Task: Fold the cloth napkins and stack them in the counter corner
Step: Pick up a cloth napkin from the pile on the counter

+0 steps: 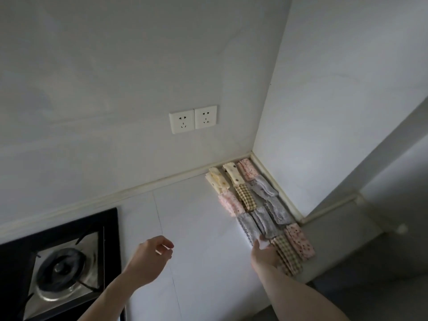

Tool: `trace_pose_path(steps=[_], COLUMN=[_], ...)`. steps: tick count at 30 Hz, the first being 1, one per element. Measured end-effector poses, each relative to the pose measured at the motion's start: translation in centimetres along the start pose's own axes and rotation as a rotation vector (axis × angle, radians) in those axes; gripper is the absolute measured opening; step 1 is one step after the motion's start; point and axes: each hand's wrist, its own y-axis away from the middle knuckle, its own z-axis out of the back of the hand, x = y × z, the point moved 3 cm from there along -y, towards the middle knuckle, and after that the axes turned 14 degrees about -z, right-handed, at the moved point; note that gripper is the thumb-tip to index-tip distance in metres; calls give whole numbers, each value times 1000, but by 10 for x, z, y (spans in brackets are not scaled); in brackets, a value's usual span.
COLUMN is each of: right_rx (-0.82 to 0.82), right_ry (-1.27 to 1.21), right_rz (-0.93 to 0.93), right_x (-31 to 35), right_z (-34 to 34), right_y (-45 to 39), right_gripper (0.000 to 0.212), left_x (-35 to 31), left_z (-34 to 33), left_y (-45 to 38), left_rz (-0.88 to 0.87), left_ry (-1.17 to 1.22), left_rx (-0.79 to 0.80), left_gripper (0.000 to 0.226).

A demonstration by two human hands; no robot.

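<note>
Your right hand [264, 250] rests on the folded napkins [254, 205], probably squaring the rows into the counter [196, 216] corner, while your left hand [152, 253] hovers loosely curled, holding nothing.

- White counter [196, 228], meeting the walls along a pale sealing strip [139, 187];
- Folded cloth napkins [257, 205] in rows in its right corner: yellow, pink, checked, grey;
- Black gas hob [58, 262] at left, with burner [61, 271].

text: none legible | labels: none | brands: none | numbers: none
</note>
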Motion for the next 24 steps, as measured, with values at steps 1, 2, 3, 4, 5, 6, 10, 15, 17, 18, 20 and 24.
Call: trace_pose_path(steps=[1,2,3,4,5,6,10,15,17,18,20,24], right_rx=[15,37,51,70,91,132,313,504,614,670,773,908], right_ry=[17,25,37,32,36,60,250,440,457,465,467,497], right_rz=[7,13,27,22,39,61,182,411,500,555,660,825], right_x=[-3,-8,-13,-19,-26,-29,-33,-37,-52,-63,-86,-131], right_z=[-3,-11,-19,-29,-43,-55,-115,-158,-184,-196,-218,-250], right_y=[7,11,13,11,2,3,30,214,283,317,379,489], right_gripper=[80,85,89,92,97,104,81,53,59,56,47,37], left_x=[3,7,12,16,21,25,52,109,136,149,176,227], left_z=[1,1,2,4,6,9,32,76,95,104,121,151], left_y=[4,10,16,23,32,41,93,203,253,280,334,441], left_rz=[1,6,12,18,25,34,86,204,252,279,328,410], left_ry=[1,3,4,3,2,3,29,29,34,37,62,54], left_rx=[0,-1,-2,-5,-13,-21,-79,-223,-298,-341,-428,-556], left_gripper=[14,14,13,12,12,12,12,11,12,12,13,14])
